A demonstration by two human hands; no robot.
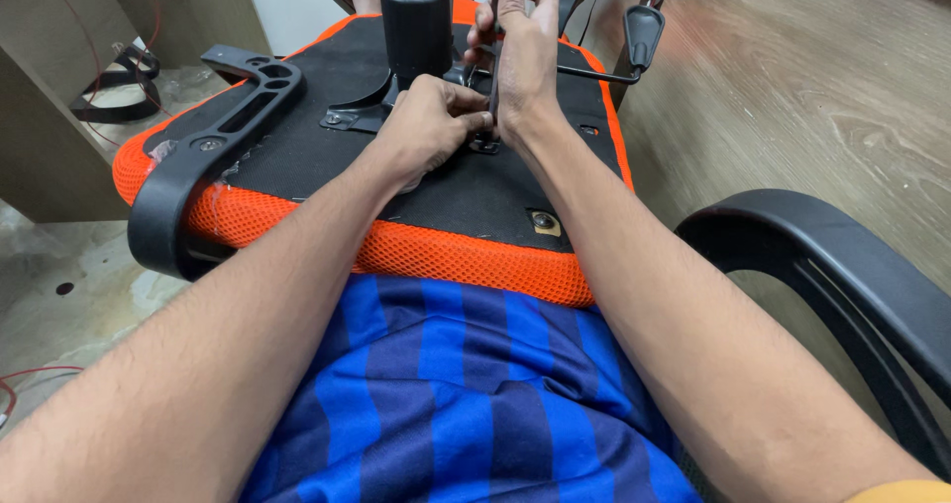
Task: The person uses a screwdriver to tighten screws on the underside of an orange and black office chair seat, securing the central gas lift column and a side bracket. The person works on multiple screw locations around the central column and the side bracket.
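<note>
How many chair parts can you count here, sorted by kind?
Upturned orange mesh seat with black underside: 1
Black armrests: 2, one bolted on at the left, one loose at the right
Black cylinder on the seat's mechanism: 1
Black-handled lever: 1
Slim upright tool gripped by the right hand, steadied by the left hand: 1
Total: 6

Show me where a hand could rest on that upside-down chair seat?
Bare black seat underside lies between the curved black plastic armrest and the brass bolt hole. It is crowded around the black cylinder post, where the left hand and right hand work.
</note>
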